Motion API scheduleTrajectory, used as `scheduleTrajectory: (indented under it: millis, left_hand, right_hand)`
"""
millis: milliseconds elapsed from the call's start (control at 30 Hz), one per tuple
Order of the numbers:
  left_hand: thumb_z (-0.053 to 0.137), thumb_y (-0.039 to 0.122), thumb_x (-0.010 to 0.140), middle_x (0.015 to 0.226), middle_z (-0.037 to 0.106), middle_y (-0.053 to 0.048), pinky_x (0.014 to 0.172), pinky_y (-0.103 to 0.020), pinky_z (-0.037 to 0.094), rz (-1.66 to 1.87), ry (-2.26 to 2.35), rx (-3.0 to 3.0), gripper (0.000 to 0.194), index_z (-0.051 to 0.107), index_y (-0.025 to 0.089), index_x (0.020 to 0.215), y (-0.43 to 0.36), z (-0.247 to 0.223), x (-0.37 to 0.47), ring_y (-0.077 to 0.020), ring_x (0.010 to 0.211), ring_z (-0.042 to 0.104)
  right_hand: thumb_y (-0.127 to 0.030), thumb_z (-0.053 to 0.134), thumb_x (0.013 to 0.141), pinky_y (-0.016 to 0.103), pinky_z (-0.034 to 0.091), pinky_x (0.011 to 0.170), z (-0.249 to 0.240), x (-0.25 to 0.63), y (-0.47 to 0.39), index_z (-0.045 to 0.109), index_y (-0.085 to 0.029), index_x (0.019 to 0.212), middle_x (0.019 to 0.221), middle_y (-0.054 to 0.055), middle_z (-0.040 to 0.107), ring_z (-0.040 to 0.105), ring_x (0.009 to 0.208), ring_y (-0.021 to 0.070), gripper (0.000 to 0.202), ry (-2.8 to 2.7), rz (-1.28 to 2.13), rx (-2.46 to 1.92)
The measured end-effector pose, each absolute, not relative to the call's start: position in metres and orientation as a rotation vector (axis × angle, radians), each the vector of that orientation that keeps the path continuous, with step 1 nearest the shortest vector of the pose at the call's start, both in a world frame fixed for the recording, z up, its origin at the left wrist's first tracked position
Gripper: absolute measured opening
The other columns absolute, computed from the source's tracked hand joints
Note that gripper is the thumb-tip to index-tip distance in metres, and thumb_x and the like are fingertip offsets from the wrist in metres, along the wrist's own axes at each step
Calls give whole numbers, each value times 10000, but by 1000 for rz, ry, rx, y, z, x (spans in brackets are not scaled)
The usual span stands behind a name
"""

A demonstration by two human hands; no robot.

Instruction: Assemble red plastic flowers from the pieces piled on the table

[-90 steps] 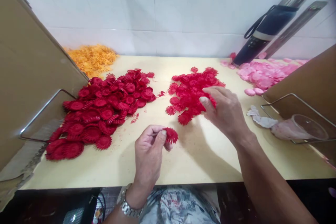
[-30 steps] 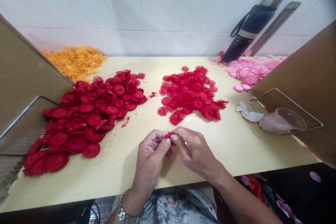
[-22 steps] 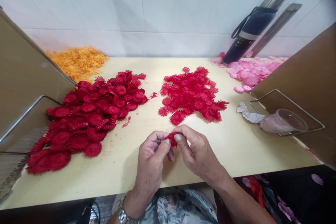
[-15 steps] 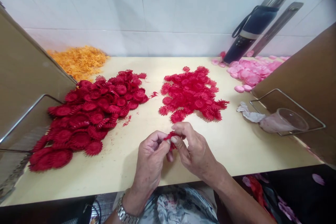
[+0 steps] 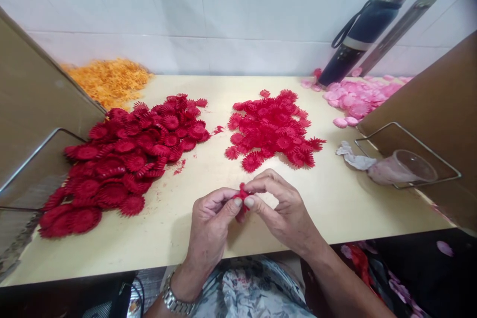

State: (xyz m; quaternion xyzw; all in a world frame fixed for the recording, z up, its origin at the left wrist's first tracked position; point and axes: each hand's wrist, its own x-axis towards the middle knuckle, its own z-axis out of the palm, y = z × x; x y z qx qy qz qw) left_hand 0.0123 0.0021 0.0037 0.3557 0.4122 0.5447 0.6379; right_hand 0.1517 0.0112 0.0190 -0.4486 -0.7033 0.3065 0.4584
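Observation:
Between my two hands, above the front part of the table, is a small red fringed flower piece [image 5: 243, 195]. My left hand [image 5: 214, 218] pinches its left side between thumb and fingers. From the right, the thumb and forefinger of my right hand [image 5: 281, 208] pinch the same piece. Fingers cover much of it, so its full shape is hidden. Beyond my hands lies a loose pile of bright red fringed flower pieces [image 5: 278, 134]. To the left spreads a larger heap of dark red, stacked fringed flower pieces [image 5: 122, 159].
Cardboard walls [image 5: 33, 74] flank the table [image 5: 179, 238]. Orange petals [image 5: 112, 79] lie back left, pink petals [image 5: 357, 97] back right. A dark blue umbrella [image 5: 354, 44] and a metal strip [image 5: 402, 30] lean on the tiles. A plastic cup [image 5: 398, 169] sits in a wire holder beside crumpled tissue [image 5: 354, 156].
The red flower piece has turned between my fingers and now stands more upright. My right fingers have shifted slightly on it. The whole view has moved a little.

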Motion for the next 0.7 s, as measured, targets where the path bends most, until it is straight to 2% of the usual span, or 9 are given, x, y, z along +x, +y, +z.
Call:
scheduleTrajectory:
  millis: [133,267,367,533,700]
  left_hand:
    - [656,219,725,557,610,5,499,-211,383,1140,897,810,98,676,155,654,2,5,10,-91,482,498]
    - [650,239,736,539,584,10,504,-209,373,1102,926,858,120,661,148,658,2,5,11,-89,483,492]
    - [639,243,752,547,582,23,516,-209,379,1118,947,875,98,653,164,695,0,3,10,-88,488,499]
    - [600,264,790,625,603,18,550,-221,399,1109,937,905,97,649,181,798,-1,0,9,-97,535,528]
    - [613,256,777,708,593,13,541,-221,405,1111,919,939,90,635,180,820,0,-1,10,-91,544,514]
  right_hand:
    - [-222,604,799,285,438,724,24,157,13,589,-188,985,882,40,575,527,801,149,190,-1666,915,-1133]
    - [-226,565,822,275,444,666,25,157,13,621,-165,816,741,23,587,556,698,137,83,-1660,1118,-1085]
    - [-213,536,833,266,446,630,23,157,12,614,-161,805,721,17,586,564,662,131,98,-1619,1154,-1094]
    - [-198,515,833,267,415,637,20,156,10,556,-167,761,694,11,544,531,677,139,88,-1754,857,-1229]
    - [-211,422,871,259,381,600,16,153,8,473,-181,712,654,2,488,477,630,133,169,-1844,689,-1252]
